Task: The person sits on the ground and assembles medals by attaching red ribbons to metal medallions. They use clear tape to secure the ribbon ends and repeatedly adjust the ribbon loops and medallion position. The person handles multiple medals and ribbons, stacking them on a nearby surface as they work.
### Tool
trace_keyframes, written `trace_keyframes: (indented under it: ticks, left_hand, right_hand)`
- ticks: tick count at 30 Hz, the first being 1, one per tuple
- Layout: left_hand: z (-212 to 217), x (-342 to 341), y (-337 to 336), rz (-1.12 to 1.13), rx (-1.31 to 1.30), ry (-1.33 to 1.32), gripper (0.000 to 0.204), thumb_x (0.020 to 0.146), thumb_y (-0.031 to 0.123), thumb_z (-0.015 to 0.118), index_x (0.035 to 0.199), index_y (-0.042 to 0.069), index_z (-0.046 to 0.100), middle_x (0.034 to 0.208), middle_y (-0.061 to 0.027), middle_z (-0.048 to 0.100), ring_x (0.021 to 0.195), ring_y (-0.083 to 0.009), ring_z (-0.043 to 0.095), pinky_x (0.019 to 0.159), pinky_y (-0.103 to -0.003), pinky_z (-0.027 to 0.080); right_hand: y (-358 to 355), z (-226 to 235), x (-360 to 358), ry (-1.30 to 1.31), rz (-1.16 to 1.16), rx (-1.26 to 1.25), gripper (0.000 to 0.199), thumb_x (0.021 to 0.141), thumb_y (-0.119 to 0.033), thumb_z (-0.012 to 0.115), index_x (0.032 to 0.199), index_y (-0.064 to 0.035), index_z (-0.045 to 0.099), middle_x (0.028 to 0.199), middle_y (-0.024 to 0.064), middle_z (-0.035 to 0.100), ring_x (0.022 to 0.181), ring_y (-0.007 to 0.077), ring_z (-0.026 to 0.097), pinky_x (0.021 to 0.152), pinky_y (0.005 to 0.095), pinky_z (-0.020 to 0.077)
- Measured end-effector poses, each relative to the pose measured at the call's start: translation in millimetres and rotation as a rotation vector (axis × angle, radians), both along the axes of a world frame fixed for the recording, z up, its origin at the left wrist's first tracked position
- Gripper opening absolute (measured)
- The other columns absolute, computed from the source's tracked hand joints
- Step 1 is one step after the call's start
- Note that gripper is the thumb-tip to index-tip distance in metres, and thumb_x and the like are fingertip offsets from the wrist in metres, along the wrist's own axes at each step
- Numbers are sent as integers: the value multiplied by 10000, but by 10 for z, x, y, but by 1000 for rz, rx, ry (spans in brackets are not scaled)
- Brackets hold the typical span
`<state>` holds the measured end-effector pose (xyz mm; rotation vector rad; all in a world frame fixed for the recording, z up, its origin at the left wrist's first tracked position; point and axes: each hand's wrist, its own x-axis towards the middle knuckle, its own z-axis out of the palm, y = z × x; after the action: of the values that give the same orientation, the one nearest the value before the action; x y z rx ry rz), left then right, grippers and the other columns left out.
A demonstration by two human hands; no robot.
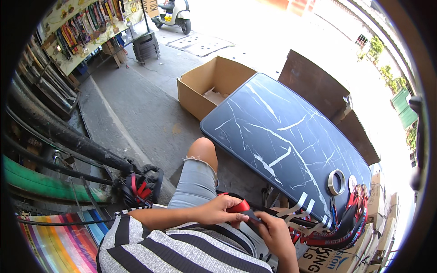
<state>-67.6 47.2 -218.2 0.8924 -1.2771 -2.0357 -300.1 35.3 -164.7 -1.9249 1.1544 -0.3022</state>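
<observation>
Above my lap, my left hand [222,211] pinches a red and black ribbon [240,207] between thumb and fingers. My right hand [276,231] closes on the darker end of the same ribbon, close beside the left. Right of my hands, white tape strips [300,205] hang off the near edge of a dark marble-patterned table [273,132]. A roll of tape [337,182] stands on its right part. Beside it, several medals [360,191] lie with red and black printed ribbons [348,230] draping over the edge.
An open cardboard box [193,93] sits on the floor beyond the table, and brown boards [314,84] stand behind it. More cartons [334,259] are at the lower right. Black and red ribbons [142,189] bunch at left, near multicoloured ribbons [50,241]. A scooter [175,16] is parked far off.
</observation>
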Motion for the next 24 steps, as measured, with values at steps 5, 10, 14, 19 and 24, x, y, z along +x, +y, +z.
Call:
trace_keyframes:
  ticks: [5, 10, 14, 19, 24]
  left_hand:
    - [85, 78, -35, -122, 22, 27, 296, 1008, 266, 561, 967, -20, 626, 769, -31, 626, 678, -96, 645, 617, -239, 480]
    - [39, 93, -40, -178, 37, 97, 326, 1022, 289, 521, 992, -18, 627, 808, -32, 620, 697, -88, 622, 637, -238, 476]
    - [-51, 68, -56, -202, -52, 68, 613, 1028, 512, 322, 1005, -21, 624, 850, -51, 618, 793, -122, 592, 733, -272, 472]
    - [-23, -35, -43, -306, -200, 62, 932, 911, 739, 80, 993, -27, 603, 830, -70, 592, 784, -162, 562, 779, -292, 461]
    - [17, -65, -9, -263, -104, 94, 873, 953, 692, 80, 845, 3, 606, 719, -63, 575, 665, -160, 552, 711, -277, 450]
  right_hand:
    - [-124, 18, -77, -124, 19, 193, 162, 924, -142, 632, 1029, -20, 651, 831, 159, 649, 708, 278, 631, 649, 332, 476]
    - [-269, 107, -74, -279, 161, 271, 174, 934, -141, 636, 932, 30, 662, 798, 86, 605, 782, 168, 548, 707, 294, 439]
    - [-208, 238, 15, -206, 249, 269, 174, 910, -166, 673, 950, 3, 662, 778, 93, 609, 737, 186, 565, 659, 308, 438]
    - [-134, 214, 253, -155, 415, -156, 266, 839, -221, 744, 1053, -94, 651, 806, 63, 608, 768, 259, 608, 692, 350, 440]
    - [-191, 175, 270, -148, 362, -187, 293, 830, -202, 739, 1070, -82, 623, 860, 77, 589, 819, 278, 605, 749, 365, 436]
